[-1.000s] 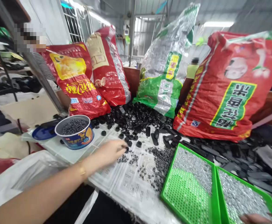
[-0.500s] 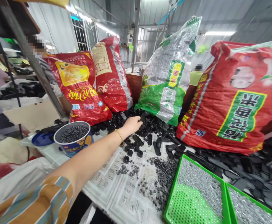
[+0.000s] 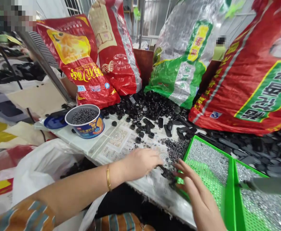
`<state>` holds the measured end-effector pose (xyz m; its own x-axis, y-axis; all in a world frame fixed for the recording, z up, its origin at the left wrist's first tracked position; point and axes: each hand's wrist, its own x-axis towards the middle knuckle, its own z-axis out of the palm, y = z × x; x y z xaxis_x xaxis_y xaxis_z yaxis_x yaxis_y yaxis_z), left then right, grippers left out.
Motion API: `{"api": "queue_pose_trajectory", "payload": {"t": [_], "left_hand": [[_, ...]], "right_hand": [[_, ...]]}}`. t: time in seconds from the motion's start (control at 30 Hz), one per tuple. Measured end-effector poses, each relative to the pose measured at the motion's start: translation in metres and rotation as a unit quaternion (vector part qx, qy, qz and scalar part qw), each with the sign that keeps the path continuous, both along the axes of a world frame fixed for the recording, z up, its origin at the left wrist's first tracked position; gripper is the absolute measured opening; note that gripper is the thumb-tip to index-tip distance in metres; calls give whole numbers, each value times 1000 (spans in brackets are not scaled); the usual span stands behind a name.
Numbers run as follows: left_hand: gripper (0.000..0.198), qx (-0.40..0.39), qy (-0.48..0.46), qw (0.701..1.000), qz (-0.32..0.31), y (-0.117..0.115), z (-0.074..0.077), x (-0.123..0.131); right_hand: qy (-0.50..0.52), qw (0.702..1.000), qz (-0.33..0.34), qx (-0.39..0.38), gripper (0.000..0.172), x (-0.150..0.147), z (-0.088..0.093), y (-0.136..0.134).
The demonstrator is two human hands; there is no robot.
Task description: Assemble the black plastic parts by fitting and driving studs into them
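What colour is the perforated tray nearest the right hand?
The perforated tray is bright green, showing best in the head view.

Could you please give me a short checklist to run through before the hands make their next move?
1. Blue tub upright and uncovered: ok, dark bits show inside.
2. Left green tray stocked: ok, silvery pieces cover its far part.
3. Loose dark bits contained: not ok, they lie scattered on the table beside that tray.
4. Right hand free: ok, fingers spread, nothing visible in them.
5. Left hand gripping a part: cannot tell, its fingertips are blurred against dark pieces.
6. Right hand touching the tray: cannot tell, it overlaps the near-left edge.
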<state>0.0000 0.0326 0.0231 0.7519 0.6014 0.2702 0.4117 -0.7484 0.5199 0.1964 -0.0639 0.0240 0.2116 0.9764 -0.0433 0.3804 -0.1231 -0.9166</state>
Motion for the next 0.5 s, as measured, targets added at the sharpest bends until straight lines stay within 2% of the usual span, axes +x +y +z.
{"api": "queue_pose_trajectory", "payload": {"t": [0.1,0.17,0.2,0.23,0.27,0.33,0.37,0.4,0.43,0.5], "left_hand": [[25,-4,-52,998,28,-20,-7,-11],[24,-81,-147,979,119,-30,-12,-17],[27,-156,-212,948,178,-34,-14,-19],[31,-254,-279,898,228,-39,-16,-20],[32,-365,-337,829,256,-43,-17,-19],[30,-548,-422,676,252,-49,-19,-16],[26,-599,-451,616,244,-50,-20,-14],[23,-621,-475,573,245,-50,-21,-13],[20,-624,-498,545,258,-49,-22,-14],[17,-615,-519,518,290,-44,-24,-17]], "right_hand": [[8,991,94,-97,46,-30,-5,21],[12,991,90,-95,46,-44,-11,26],[6,995,72,-74,45,-50,-15,27],[-11,998,56,-42,43,-55,-19,26],[-40,998,47,0,40,-60,-22,25],[-117,986,69,96,35,-69,-27,22],[-152,973,101,140,33,-73,-28,21],[-179,958,143,173,31,-75,-28,22],[-198,944,183,192,27,-75,-27,25],[-234,927,221,195,20,-70,-24,38]]}}
